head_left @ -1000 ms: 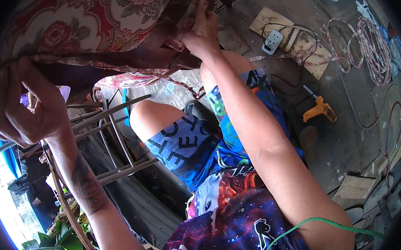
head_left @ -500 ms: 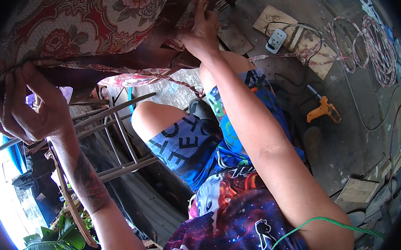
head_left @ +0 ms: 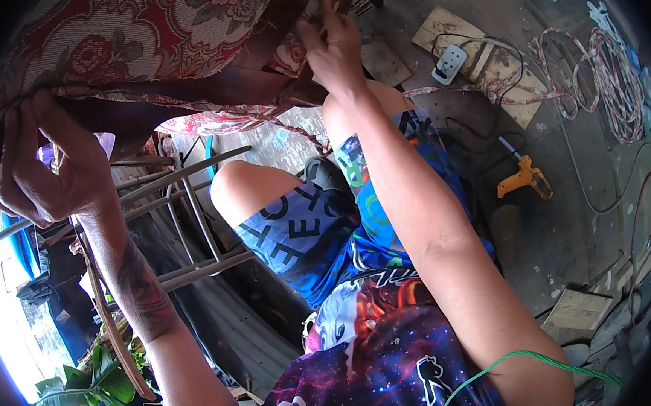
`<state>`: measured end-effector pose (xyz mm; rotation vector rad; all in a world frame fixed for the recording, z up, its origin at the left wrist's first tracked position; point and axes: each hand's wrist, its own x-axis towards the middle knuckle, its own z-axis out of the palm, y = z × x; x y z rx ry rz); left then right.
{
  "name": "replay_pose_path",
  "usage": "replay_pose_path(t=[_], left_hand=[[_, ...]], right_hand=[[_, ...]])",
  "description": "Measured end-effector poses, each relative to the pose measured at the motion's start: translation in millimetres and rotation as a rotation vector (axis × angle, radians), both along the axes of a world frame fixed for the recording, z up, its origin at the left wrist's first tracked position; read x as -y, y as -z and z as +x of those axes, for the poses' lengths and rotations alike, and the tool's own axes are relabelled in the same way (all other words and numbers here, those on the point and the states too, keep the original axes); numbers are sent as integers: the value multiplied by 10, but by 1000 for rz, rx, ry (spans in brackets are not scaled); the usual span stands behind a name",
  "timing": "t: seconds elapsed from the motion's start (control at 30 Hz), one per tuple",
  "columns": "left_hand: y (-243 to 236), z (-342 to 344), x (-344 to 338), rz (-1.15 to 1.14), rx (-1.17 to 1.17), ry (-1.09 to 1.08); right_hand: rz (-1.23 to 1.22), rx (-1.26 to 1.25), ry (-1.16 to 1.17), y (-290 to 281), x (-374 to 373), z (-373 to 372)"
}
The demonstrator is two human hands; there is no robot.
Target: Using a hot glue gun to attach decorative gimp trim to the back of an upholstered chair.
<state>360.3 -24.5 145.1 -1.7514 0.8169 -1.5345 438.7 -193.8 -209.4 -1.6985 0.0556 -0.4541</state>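
Observation:
A floral upholstery fabric (head_left: 127,16) in red, cream and grey covers the upper left, over a dark brown frame (head_left: 235,91). At its lower left edge, the bent fingers of my left hand (head_left: 52,165) are closed on the fabric edge; the fingertips are in shadow. Along that edge runs a thin twisted strip (head_left: 166,104). My right hand (head_left: 340,53) is farther right, by a narrow patterned part of the fabric beside the frame. Its thumb and fingers are apart, with nothing visible between them.
Right of my knees are an orange-handled tool (head_left: 525,179), a white socket block (head_left: 449,64) on a board, and a coiled patterned cord (head_left: 613,87). A metal rack (head_left: 200,217) stands left of my legs. A green cord (head_left: 541,359) crosses my right upper arm.
My right hand has shifted slightly right, and its thumb has come up away from the fabric by the frame. My left hand stays almost where it was on the edge.

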Motion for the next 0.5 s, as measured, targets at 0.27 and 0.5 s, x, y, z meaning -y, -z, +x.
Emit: replay_pose_path(t=[0.27,0.5], left_hand=[[-19,-98,49,-43,1,-5],[-1,-46,119,-43,-34,41]], right_hand=[[-52,-35,-193,-175,3,-180],[-24,-53,-166,-82,-68,-135]])
